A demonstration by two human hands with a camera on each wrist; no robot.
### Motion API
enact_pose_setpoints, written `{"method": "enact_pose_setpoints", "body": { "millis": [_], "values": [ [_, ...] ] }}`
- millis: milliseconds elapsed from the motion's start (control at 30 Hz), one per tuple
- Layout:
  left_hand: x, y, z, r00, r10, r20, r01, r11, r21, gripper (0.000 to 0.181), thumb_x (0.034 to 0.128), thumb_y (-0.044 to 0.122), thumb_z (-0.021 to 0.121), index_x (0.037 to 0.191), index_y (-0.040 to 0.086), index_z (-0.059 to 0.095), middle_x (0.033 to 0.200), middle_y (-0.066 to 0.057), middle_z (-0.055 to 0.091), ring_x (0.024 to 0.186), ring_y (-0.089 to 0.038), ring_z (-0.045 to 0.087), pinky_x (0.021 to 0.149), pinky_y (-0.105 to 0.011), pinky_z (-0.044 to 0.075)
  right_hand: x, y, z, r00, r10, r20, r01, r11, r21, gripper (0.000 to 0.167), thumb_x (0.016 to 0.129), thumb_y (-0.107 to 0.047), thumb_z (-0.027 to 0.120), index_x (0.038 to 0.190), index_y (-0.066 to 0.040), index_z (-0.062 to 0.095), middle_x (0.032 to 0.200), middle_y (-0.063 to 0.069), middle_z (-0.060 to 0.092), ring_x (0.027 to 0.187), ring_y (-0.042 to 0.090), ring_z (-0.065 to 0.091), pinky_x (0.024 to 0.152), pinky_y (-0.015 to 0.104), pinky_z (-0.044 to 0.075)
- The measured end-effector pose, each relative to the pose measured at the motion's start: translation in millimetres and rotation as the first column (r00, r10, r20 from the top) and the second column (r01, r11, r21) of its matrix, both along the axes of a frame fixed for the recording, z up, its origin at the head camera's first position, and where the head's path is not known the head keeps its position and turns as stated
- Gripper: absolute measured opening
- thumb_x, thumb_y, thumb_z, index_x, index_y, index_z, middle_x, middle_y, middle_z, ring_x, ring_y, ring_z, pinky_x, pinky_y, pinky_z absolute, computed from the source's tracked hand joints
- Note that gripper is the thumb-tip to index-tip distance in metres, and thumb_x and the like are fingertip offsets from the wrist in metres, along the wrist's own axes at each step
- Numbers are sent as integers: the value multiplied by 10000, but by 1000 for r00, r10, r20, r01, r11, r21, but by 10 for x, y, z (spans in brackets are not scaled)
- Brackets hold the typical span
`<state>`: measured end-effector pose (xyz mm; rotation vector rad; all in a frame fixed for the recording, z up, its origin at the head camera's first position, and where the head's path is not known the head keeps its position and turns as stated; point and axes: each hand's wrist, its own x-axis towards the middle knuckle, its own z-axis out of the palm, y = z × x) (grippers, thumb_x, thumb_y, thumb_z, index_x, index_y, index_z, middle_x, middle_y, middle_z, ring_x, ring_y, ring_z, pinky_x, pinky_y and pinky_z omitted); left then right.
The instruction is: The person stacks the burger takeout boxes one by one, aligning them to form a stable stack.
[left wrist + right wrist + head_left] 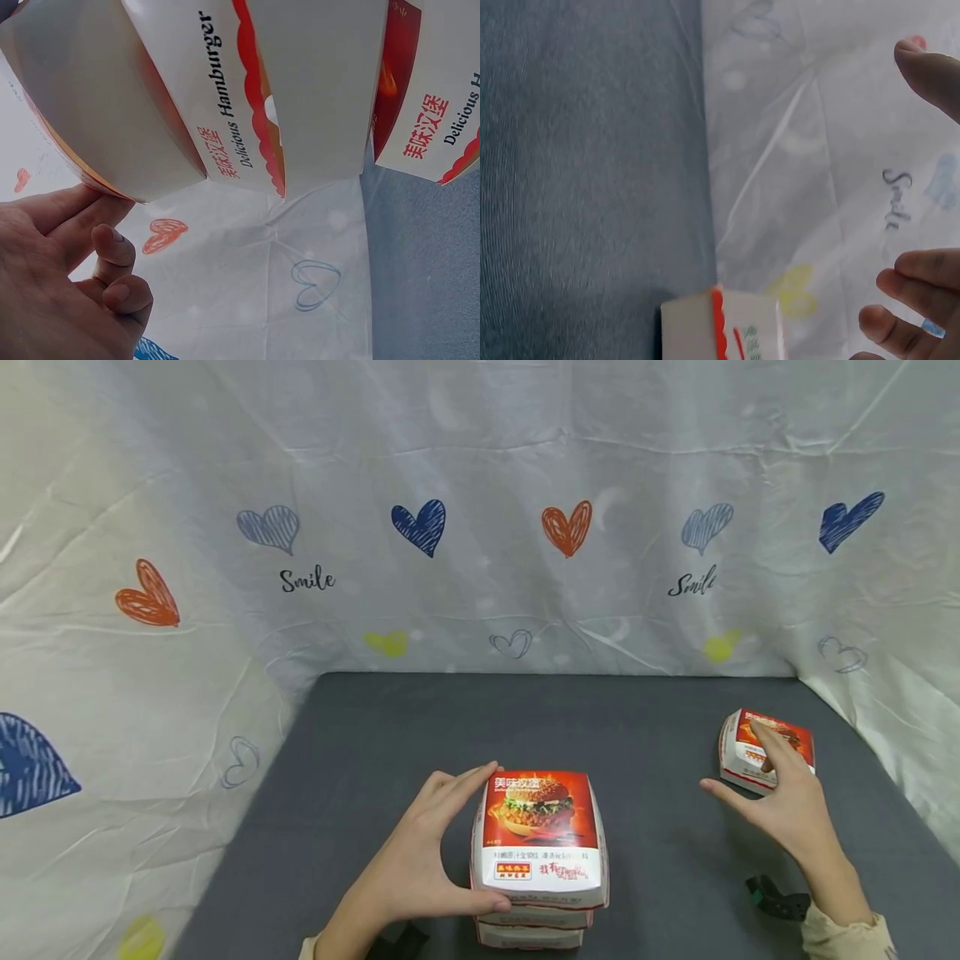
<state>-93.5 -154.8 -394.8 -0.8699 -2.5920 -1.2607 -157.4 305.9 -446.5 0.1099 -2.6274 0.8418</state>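
Observation:
A stack of hamburger boxes stands near the front middle of the table, with red-and-white printed cardboard and a burger picture on the top lid. My left hand grips the top box, thumb at its front edge and fingers along its far left corner. In the left wrist view, fingertips touch the upper box while other fingers curl beneath. Over at the right, a single hamburger box lies on the table. My right hand hovers by it with thumb and fingers spread; in the right wrist view the hand is apart from that box.
A dark grey cloth covers the table. Behind and along the sides hangs a white curtain printed with hearts. Dark straps sit at the wrists.

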Motion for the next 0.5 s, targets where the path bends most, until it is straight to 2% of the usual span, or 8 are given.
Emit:
{"method": "enact_pose_setpoints", "body": {
  "millis": [167,300,367,433,500],
  "values": [
    [-15,10,0,1000,-1,3,1,1000,-3,1184,648,545,996,1647,352,391,1337,111,553,1170,-80,444,916,-415,547,-30,162,-54,999,-45,-19,45,999,-26,1100,758,-369,957,1625,-8,386,1535,310,488,1098,432,463,828,575,369],
    [-19,11,-3,1000,0,-3,0,1000,-5,1186,648,544,996,1648,356,387,1337,105,558,1163,-83,442,909,-415,550,-119,328,-117,992,-59,-108,56,998,-32,1114,681,-306,989,1568,75,432,1532,349,478,1173,541,411,888,589,303],
    [-21,10,-10,1000,0,-8,0,1000,-5,1183,653,542,994,1650,351,385,1335,100,561,1155,-86,442,902,-423,552,-154,417,-150,989,-71,-129,68,997,-23,1118,680,-304,979,1559,104,422,1543,360,458,1210,566,395,924,611,276],
    [-18,10,-13,1000,3,-4,-3,1000,-4,1183,653,542,994,1649,361,382,1334,108,561,1154,-83,444,904,-424,551,-176,498,-187,989,-88,-122,86,996,-15,1133,690,-321,968,1562,125,398,1556,374,434,1242,574,393,956,625,251],
    [-16,10,-15,1000,4,-3,-4,1000,-7,1182,653,541,994,1649,362,383,1327,109,561,1152,-83,446,904,-426,551,-176,566,-236,991,-109,-79,109,994,-4,1145,733,-363,945,1583,128,354,1579,379,399,1277,580,385,983,635,234]
  ]
}}
